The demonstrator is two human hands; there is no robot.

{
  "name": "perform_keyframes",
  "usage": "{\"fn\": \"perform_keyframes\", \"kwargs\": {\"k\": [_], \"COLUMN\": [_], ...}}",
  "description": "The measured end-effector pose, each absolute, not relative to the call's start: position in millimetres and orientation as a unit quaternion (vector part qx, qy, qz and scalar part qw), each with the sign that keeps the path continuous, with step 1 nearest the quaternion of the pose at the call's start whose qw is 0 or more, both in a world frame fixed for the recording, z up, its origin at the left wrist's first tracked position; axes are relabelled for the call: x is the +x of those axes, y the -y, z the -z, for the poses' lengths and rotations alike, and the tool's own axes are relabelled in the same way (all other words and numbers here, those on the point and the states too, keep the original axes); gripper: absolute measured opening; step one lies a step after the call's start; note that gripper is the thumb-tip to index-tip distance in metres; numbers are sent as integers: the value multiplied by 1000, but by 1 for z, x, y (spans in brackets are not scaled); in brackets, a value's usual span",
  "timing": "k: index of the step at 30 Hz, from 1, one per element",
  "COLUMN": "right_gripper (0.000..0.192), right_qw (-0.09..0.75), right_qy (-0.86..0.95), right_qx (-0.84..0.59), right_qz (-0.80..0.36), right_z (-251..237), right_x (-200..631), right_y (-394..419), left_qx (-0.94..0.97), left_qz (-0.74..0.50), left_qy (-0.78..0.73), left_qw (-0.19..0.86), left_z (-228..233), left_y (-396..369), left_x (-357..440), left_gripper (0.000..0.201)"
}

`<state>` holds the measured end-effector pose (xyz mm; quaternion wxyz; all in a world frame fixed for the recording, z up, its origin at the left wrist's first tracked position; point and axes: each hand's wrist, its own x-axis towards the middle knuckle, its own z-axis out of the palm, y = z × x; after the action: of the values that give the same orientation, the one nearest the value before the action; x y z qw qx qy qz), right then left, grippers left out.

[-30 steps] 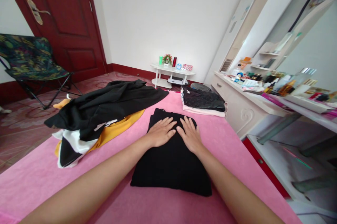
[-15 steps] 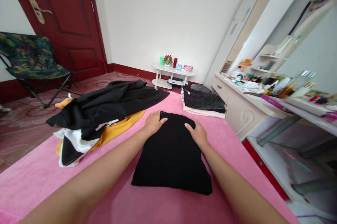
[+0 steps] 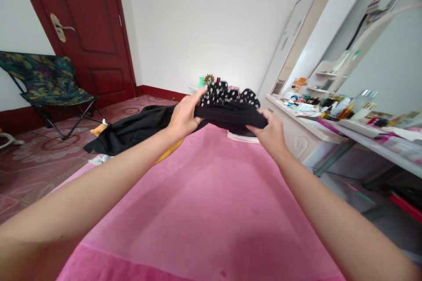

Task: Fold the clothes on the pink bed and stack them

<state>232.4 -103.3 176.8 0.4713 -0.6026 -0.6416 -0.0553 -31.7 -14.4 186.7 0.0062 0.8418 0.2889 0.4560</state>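
Black folded garment (image 3: 231, 111), which was lying flat on the pink bedspread (image 3: 204, 193) half a second ago, is now being held up off it, its white-dotted side showing on top. It is hanging between both hands: the left hand (image 3: 183, 116) is gripping its left end, the right hand (image 3: 268, 133) is clasping its right end, and beyond the left hand a loose black heap (image 3: 132, 129) is lying.

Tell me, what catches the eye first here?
Both hands, left hand and right hand, hold a folded black polka-dot garment up above the pink bed cover. Left of it lies a heap of black clothes; a cluttered dressing table stands at the right.
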Motion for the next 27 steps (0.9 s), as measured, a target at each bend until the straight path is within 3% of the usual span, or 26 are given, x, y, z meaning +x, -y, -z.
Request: {"fn": "perform_keyframes", "kwargs": {"k": [2,6,8,11,15,18,22,27], "right_gripper": [33,51,58,52,31,18,19,24], "right_qw": [432,351,301,278,416,528,619,664], "right_qy": [664,717,735,732,689,644,556,433], "right_qx": [-608,-602,-607,-618,-593,-554,-542,-598], "right_qz": [51,-10,-43,-69,-11,-27,-115,-119], "right_z": [-126,-35,-22,-54,-141,-173,-125,-31], "right_x": [224,212,213,218,208,187,169,181], "right_y": [124,165,176,172,139,112,85,64], "left_qx": [882,931,942,953,926,914,895,849], "left_qz": [-379,-242,-207,-158,-247,-298,-304,-415], "left_qy": [-280,-265,-253,-238,-276,-249,-263,-252], "left_qw": [14,61,72,100,80,114,195,206], "left_z": [-131,-36,-28,-66,-141,-155,-103,-30], "left_y": [30,54,59,53,38,34,29,14], "left_x": [-43,-66,-74,-74,-40,1,38,45], "left_gripper": [52,53,56,51,40,33,33,35]}}
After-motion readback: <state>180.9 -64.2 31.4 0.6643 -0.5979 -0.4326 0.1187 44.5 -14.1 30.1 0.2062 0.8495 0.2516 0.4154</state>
